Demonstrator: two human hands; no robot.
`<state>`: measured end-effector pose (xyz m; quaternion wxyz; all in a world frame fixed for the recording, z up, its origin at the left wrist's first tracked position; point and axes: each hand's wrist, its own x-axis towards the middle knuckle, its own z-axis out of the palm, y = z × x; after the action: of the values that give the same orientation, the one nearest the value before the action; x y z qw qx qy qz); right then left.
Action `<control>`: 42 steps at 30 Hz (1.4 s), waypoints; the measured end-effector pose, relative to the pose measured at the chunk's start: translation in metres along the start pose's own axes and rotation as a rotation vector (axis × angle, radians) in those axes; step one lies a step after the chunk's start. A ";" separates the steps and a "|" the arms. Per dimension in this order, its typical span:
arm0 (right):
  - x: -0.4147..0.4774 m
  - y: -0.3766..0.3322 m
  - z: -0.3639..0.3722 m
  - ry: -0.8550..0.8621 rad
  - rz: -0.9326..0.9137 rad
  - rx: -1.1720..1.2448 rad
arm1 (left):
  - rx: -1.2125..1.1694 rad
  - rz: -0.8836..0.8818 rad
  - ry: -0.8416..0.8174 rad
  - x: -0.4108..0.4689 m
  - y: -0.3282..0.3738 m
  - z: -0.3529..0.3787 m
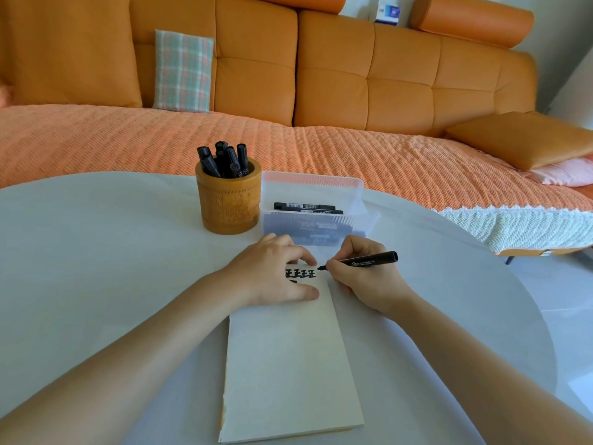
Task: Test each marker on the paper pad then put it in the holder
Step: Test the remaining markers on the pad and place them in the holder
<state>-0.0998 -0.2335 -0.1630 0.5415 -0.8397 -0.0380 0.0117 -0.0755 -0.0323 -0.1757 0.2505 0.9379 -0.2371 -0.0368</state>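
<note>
On the table, head view: right hand [362, 277] pinches the marker [369, 260] in a writing grip, tip at the far right edge of the pad [288, 364], just beside a row of black marks [300, 273]. Left hand [272, 274] presses the pad flat, gripping nothing, thumb and forefinger flanking the marks. Risks I see: the tip slips off the edge and inks the table [96, 252], or the left fingers smear wet ink. The holder [228, 207] is crowded, so another marker may snag going in.

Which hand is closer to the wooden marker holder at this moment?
Left. The left hand presses on the paper pad just on the near side of the holder; the right hand, holding a marker, is farther right, before the plastic box.
</note>
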 end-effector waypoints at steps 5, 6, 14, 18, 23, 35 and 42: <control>0.001 0.000 0.002 -0.006 -0.004 -0.022 | -0.002 -0.014 -0.012 0.000 0.002 -0.001; 0.001 0.000 0.002 -0.010 -0.003 -0.023 | -0.001 -0.018 -0.015 0.000 0.002 -0.001; 0.003 0.003 0.002 0.007 -0.010 -0.105 | 0.008 -0.045 -0.042 -0.001 0.005 -0.003; 0.001 0.004 0.001 0.014 -0.028 -0.087 | 0.010 -0.050 -0.043 -0.002 0.005 -0.004; 0.001 0.004 0.000 -0.029 -0.054 -0.093 | 0.007 -0.056 -0.046 -0.002 0.006 -0.005; 0.001 0.003 -0.001 -0.028 -0.059 -0.043 | 0.018 -0.061 -0.051 -0.002 0.006 -0.004; 0.001 0.003 -0.001 -0.078 -0.073 -0.050 | 0.012 -0.067 -0.051 -0.002 0.006 -0.004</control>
<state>-0.0990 -0.2360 -0.1656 0.5187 -0.8499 -0.0900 0.0235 -0.0791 -0.0347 -0.1697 0.2372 0.9456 -0.2120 -0.0677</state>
